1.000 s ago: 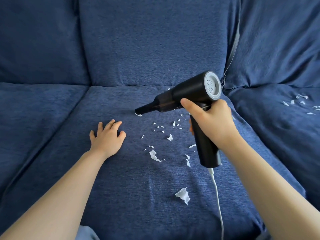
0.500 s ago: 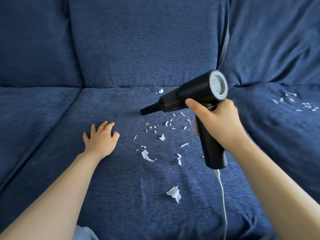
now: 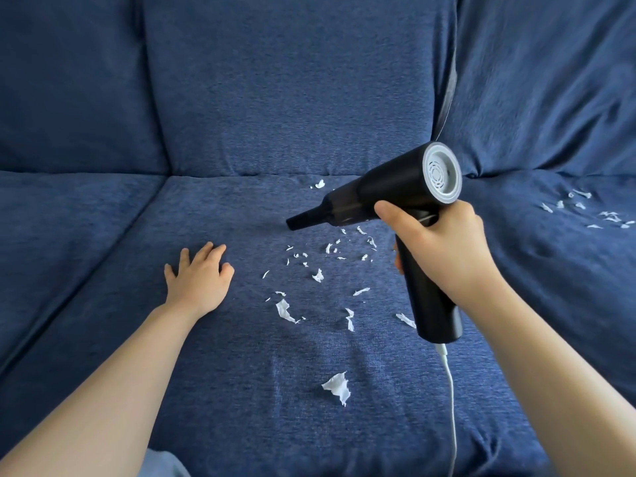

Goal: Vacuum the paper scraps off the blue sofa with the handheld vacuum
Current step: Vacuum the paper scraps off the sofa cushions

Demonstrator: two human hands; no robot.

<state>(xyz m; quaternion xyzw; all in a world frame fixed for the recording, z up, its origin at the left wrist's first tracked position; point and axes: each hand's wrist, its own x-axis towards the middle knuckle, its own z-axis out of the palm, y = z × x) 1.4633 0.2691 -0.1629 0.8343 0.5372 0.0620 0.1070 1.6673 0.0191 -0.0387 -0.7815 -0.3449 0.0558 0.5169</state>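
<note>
The right hand [image 3: 444,249] grips the black handheld vacuum [image 3: 389,197] by its handle, white cord [image 3: 452,407] trailing below; the nozzle [image 3: 299,220] hangs just above the blue sofa [image 3: 241,356]. The left hand [image 3: 198,277] lies flat and empty, fingers spread, left of the nozzle. Paper scraps [image 3: 318,275] lie mostly below and right of the nozzle; a second patch [image 3: 585,210] sits far right. Good practice: lower the nozzle to the fabric, sweep slowly, take large pieces singly.
</note>
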